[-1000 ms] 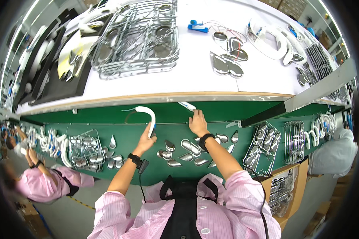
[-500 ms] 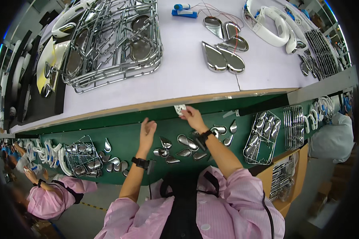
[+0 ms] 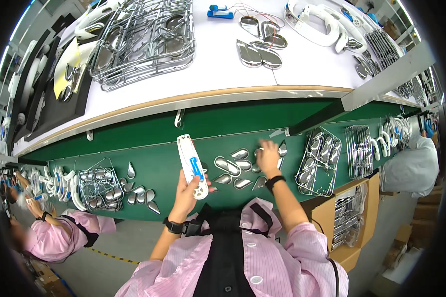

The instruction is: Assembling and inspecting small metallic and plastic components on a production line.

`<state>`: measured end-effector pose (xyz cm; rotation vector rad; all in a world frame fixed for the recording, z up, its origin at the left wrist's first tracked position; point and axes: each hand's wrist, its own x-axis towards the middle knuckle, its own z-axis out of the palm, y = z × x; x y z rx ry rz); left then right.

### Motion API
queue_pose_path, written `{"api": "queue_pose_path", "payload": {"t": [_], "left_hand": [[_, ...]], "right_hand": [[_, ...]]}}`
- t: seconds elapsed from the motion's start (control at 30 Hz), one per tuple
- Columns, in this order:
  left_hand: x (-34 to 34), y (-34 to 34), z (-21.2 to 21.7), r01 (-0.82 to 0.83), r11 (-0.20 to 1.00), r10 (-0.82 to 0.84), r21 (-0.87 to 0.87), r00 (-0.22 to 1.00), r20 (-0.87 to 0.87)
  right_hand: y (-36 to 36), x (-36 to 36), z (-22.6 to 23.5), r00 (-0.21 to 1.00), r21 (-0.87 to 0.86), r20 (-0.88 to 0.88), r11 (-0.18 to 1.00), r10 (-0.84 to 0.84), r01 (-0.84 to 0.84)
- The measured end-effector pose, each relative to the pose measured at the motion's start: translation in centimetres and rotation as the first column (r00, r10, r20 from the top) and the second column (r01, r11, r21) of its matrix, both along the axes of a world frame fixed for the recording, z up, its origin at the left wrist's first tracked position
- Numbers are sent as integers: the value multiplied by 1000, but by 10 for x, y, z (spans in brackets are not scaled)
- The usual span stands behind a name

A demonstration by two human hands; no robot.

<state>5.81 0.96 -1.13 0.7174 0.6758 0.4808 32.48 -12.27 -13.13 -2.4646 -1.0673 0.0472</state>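
Note:
My left hand [image 3: 186, 194] is closed around the lower end of a long white plastic housing [image 3: 187, 157], held upright above the green bench. A blue battery-like insert and thin red wires show inside it, and its lower end is round. To the right, my right hand [image 3: 268, 157] is over a cluster of chrome teardrop-shaped pieces [image 3: 241, 166]. Its fingers are bent and slightly blurred, and whether they grip one of the pieces cannot be made out. Some of the cluster is hidden behind that hand and the housing.
Wire racks [image 3: 318, 162] with chrome pieces stand at right, and another rack [image 3: 101, 188] at left. A white shelf [image 3: 218, 69] overhangs the bench's far side, with a metal post [image 3: 366, 91] at right. An open carton [image 3: 364, 218] sits lower right; a co-worker [image 3: 59, 232] in pink works at left.
The white housing, previously at my right hand by the shelf edge, is now in my left hand, nearer me. My left hand has closed; my right hand has moved right and down to the chrome pieces.

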Motion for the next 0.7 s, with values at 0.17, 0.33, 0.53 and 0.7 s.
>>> {"api": "queue_pose_path", "payload": {"t": [0.17, 0.33, 0.53, 0.7], "left_hand": [[-15, -5, 34, -2, 991, 4, 133, 1000, -19], [-18, -16, 51, -60, 975, 59, 212, 998, 13], [-15, -29, 67, -75, 982, 55, 174, 992, 114], [-13, -33, 74, -67, 992, 45, 106, 980, 194]], "right_hand": [[-46, 51, -67, 1000, -247, 5, 969, 3, -2], [-39, 42, -68, 993, -309, -38, 947, -111, 94], [-39, -6, -31, 490, 305, -871, 829, 43, 469], [-35, -76, 97, 85, 474, -872, 791, 481, 387]]}}
